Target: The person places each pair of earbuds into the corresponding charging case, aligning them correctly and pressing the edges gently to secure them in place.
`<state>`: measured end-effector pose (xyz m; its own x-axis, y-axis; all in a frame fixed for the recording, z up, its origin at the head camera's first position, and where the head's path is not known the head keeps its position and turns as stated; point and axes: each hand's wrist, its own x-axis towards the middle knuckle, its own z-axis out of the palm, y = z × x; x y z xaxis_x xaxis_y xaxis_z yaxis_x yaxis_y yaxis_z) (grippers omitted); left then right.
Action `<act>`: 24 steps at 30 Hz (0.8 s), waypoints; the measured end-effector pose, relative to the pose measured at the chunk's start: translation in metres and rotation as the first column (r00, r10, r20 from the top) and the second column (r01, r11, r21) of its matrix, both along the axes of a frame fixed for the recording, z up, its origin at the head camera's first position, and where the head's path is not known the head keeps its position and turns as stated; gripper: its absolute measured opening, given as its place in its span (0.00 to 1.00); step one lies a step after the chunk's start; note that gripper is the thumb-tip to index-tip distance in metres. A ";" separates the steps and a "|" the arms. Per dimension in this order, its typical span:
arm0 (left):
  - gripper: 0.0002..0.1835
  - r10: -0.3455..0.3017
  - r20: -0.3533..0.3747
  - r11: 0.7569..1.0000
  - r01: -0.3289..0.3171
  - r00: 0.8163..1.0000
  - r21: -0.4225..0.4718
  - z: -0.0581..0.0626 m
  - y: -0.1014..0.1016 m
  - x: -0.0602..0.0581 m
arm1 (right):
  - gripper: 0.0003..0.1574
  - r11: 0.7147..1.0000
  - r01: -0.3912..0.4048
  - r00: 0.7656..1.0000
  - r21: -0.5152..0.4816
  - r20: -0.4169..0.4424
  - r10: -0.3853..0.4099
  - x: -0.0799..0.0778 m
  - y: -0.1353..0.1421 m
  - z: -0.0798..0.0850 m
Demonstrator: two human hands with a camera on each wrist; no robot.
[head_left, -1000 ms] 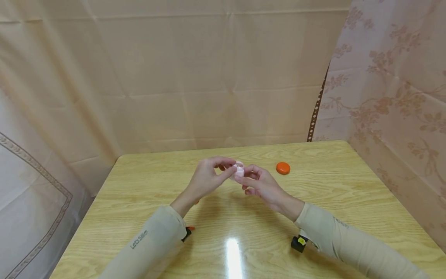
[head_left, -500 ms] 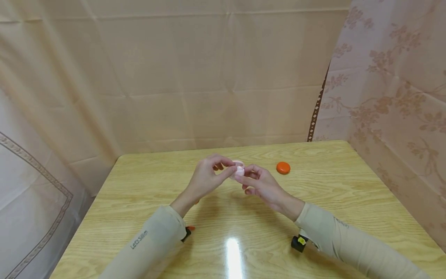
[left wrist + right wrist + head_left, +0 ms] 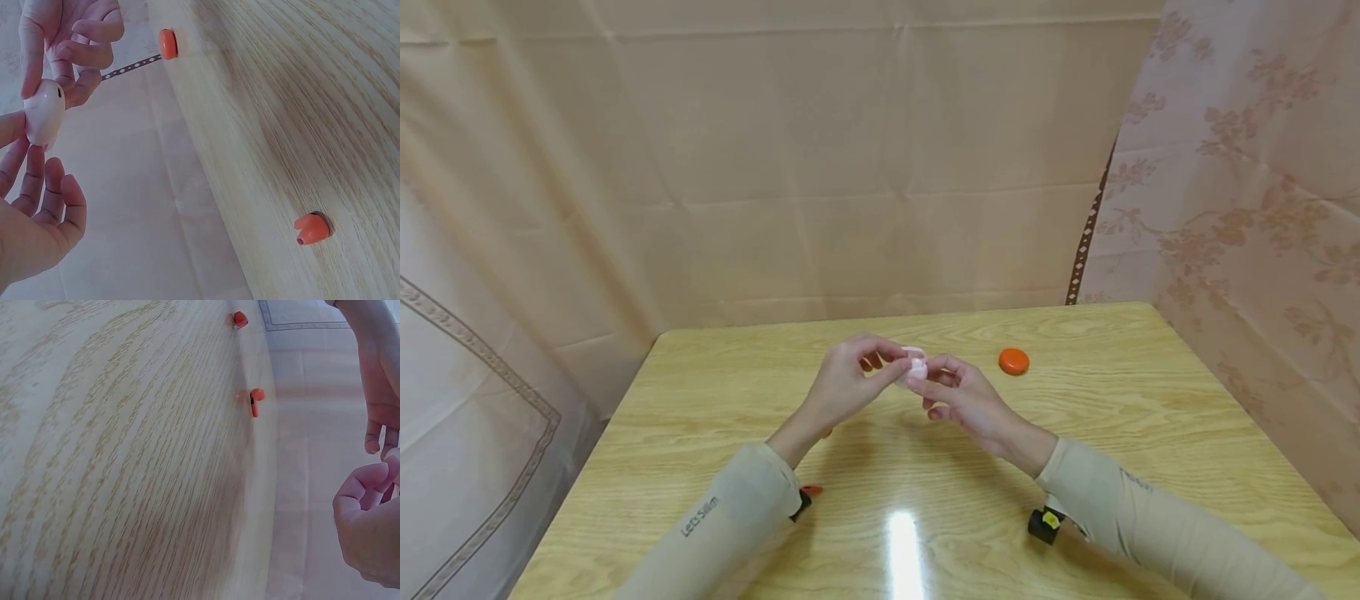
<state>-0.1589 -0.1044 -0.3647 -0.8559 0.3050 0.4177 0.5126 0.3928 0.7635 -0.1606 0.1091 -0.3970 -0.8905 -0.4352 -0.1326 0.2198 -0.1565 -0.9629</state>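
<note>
Slippage is my big worry watching this from the remote end: that white case (image 3: 45, 115) looks glossy and rounded, and it's up in midair above the worktop (image 3: 1112, 408) with nothing but fingertips on it. If one side squeezes harder than the other, I reckon it could squirt out, drop and bounce, maybe knocking the orange earbud (image 3: 257, 394) lying loose below or rolling toward the orange disc (image 3: 1014, 361) over by the far edge. Both hands being that close could also bump each other, and a hard pull might strain a hinge, if it has one. As for where it sits: right between the hands, touching both. Left hand (image 3: 856, 371) has it pinched between thumb and fingertips, spare fingers bent and off it; right hand (image 3: 966, 402) has its thumb and a bent finger on the other side, so each grip is about case-wide. I can't tell what's inside, and the right wrist view mostly hides it.
</note>
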 end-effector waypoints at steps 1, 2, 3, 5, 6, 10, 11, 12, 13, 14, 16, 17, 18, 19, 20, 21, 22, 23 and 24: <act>0.05 -0.005 -0.001 1.000 0.005 1.000 -0.002 0.000 0.000 0.000 | 0.17 1.000 -0.001 1.000 0.000 -0.001 0.001 0.000 0.000 0.000; 0.06 -0.015 -0.007 1.000 0.015 1.000 -0.008 0.000 0.000 -0.001 | 0.17 1.000 -0.003 1.000 0.000 -0.002 0.003 0.000 0.000 0.000; 0.06 -0.030 -0.017 0.999 0.029 0.999 -0.019 0.000 -0.001 -0.001 | 0.17 1.000 -0.005 1.000 0.001 -0.002 0.005 0.000 0.000 0.000; 0.07 -0.069 -0.042 0.997 0.067 0.997 -0.047 0.000 -0.002 -0.002 | 0.18 1.000 -0.009 1.000 -0.001 -0.004 0.009 0.000 0.000 0.001; 0.08 -0.091 -0.054 0.994 0.088 0.994 -0.063 0.000 -0.003 -0.003 | 0.18 1.000 -0.011 1.000 -0.002 -0.005 0.011 0.000 0.000 0.001; 0.13 -0.163 -0.073 0.980 0.153 0.984 -0.129 0.001 -0.006 -0.003 | 0.18 1.000 -0.001 1.000 -0.001 -0.005 0.001 -0.001 0.002 0.001; 0.13 -0.171 -0.070 0.977 0.160 0.983 -0.139 0.001 -0.006 -0.003 | 0.18 1.000 0.003 1.000 0.000 -0.005 -0.003 -0.001 0.002 0.001; 0.14 -0.175 -0.067 0.975 0.164 0.982 -0.149 0.001 -0.006 -0.003 | 0.18 1.000 0.007 1.000 0.000 -0.005 -0.007 -0.002 0.002 0.001; 0.14 -0.174 -0.063 0.974 0.163 0.983 -0.158 0.001 -0.006 -0.003 | 0.18 1.000 0.010 1.000 0.000 -0.004 -0.010 -0.002 0.003 0.001; 0.15 -0.171 -0.060 0.973 0.159 0.983 -0.165 0.001 -0.006 -0.002 | 0.18 1.000 0.012 1.000 0.000 -0.002 -0.012 -0.002 0.003 0.000; 0.15 -0.154 -0.058 0.975 0.142 0.986 -0.170 0.000 -0.006 -0.002 | 0.18 1.000 0.010 1.000 0.000 0.002 -0.010 -0.003 0.003 0.001; 0.15 -0.142 -0.055 0.977 0.131 0.988 -0.169 -0.001 -0.006 -0.001 | 0.18 1.000 0.008 1.000 -0.003 0.003 -0.008 -0.003 0.003 0.001; 0.16 -0.128 -0.054 0.979 0.117 0.990 -0.165 -0.001 -0.005 -0.001 | 0.18 1.000 0.008 1.000 -0.007 0.004 -0.008 -0.004 0.003 0.001; 0.16 -0.115 -0.051 0.982 0.105 0.992 -0.157 -0.002 -0.006 0.000 | 0.18 1.000 0.007 1.000 -0.009 0.006 -0.007 -0.004 0.003 0.001; 0.17 -0.102 -0.048 0.985 0.094 0.994 -0.148 -0.002 -0.006 0.000 | 0.18 1.000 0.009 1.000 -0.012 0.008 -0.009 -0.004 0.003 0.002; 0.18 -0.091 -0.044 0.987 0.084 0.995 -0.140 -0.003 -0.006 0.000 | 0.18 1.000 0.008 1.000 -0.014 0.007 -0.008 -0.005 0.003 0.002; 0.18 -0.081 -0.038 0.989 0.075 0.996 -0.128 -0.003 -0.005 0.000 | 0.18 1.000 0.008 1.000 -0.015 0.007 -0.008 -0.005 0.003 0.002; 0.19 -0.073 -0.029 0.991 0.069 0.997 -0.116 -0.004 -0.005 0.000 | 0.18 1.000 0.007 1.000 -0.016 0.004 -0.007 -0.005 0.003 0.003; 0.19 -0.067 -0.019 0.993 0.065 0.998 -0.102 -0.004 -0.005 0.000 | 0.17 1.000 0.009 1.000 -0.017 0.003 -0.009 -0.005 0.003 0.003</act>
<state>-0.1594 -0.1094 -0.3686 -0.8232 0.4019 0.4010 0.5565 0.4320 0.7097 -0.1657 0.1125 -0.3942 -0.8939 -0.4295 -0.1283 0.2215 -0.1745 -0.9594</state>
